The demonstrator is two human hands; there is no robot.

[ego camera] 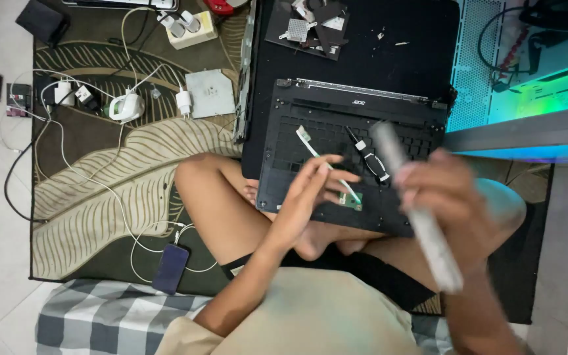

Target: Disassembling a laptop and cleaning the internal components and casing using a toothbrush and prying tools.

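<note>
Black plastic laptop keyboard frame [336, 118] propped on the person's crossed legs, left hand [307, 197] with loose open grip, fingertips on a small green circuit board with white ribbon cable [350, 199], right hand [451, 204] clenched round a blurred long grey bar [422, 223], dark phone [170, 267] on the leaf-patterned rug [100, 171].

The laptop shell [356, 131] was black. The rug [126, 164] bore beige leaves on dark brown. The cushion [100, 315] was grey-and-white checked.

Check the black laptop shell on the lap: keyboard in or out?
Out. The laptop shell shows bare key-grid openings, with a loose white ribbon cable lying across them.
</note>
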